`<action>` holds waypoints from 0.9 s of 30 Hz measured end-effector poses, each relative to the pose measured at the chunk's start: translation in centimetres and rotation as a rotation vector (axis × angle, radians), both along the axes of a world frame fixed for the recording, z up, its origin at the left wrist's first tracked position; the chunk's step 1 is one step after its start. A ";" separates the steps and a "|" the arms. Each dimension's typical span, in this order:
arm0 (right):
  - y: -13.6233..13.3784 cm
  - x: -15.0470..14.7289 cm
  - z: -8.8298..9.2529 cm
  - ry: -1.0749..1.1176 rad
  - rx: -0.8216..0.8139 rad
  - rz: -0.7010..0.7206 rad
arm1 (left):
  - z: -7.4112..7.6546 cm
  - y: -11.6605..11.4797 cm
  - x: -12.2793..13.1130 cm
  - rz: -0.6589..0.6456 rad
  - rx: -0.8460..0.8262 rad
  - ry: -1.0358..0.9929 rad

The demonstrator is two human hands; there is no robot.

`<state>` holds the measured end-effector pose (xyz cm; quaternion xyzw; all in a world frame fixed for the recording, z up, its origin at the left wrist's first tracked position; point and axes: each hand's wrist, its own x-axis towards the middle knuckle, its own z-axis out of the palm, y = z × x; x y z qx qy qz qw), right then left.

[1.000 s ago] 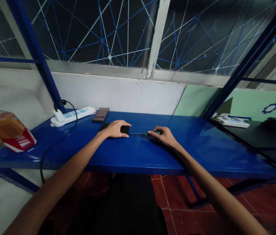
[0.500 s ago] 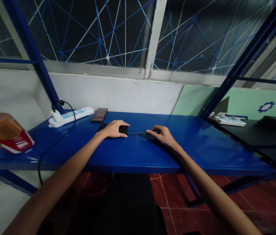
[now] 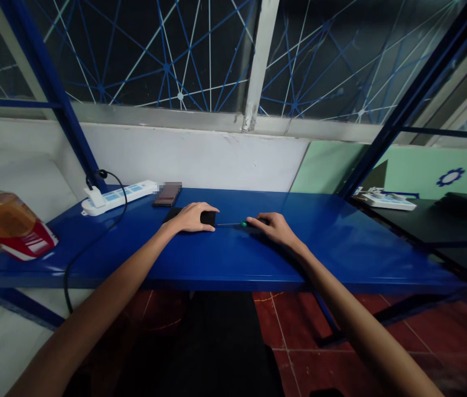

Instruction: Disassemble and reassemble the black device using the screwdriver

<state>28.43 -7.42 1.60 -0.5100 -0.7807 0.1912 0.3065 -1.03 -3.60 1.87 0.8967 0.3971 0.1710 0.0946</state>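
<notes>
On the blue tabletop, my left hand grips a flat black rectangular object, thumb along its near side and fingers along its far side. Its exact kind does not show, and part of it is hidden under the palm. To the right, my right hand is closed around a screwdriver with a green and dark handle. The screwdriver lies low and nearly level over the table, its thin shaft pointing left. Its tip is at the right edge of the black object; whether they touch I cannot tell.
A phone and a white power strip with a black cable lie at the back left. A drink bottle stands far left. Blue frame posts rise on both sides; another white strip sits on the dark surface at right.
</notes>
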 end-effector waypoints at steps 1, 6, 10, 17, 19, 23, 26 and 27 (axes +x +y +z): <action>0.0 -0.1 0.0 0.000 0.015 0.002 | 0.0 0.0 0.0 0.000 -0.001 0.000; 0.0 -0.1 -0.1 0.164 0.008 0.081 | -0.1 0.0 -0.1 0.000 -0.001 -0.004; 0.1 0.1 0.0 0.112 0.015 0.041 | -0.1 0.0 -0.1 0.006 -0.003 -0.008; -0.3 -0.2 0.3 0.017 0.029 0.042 | 0.0 0.0 0.0 0.001 0.005 -0.005; -0.3 -0.1 0.3 0.093 -0.009 0.098 | 0.0 0.0 0.0 -0.003 0.008 -0.007; 0.0 0.2 0.1 0.186 -0.083 0.110 | 0.0 0.0 0.0 -0.003 -0.001 -0.002; 0.1 0.3 0.1 0.110 -0.067 0.044 | 0.1 -0.1 0.0 0.012 -0.003 0.009; 0.1 0.2 0.2 0.056 -0.047 0.018 | 0.1 -0.1 0.0 0.015 -0.002 0.012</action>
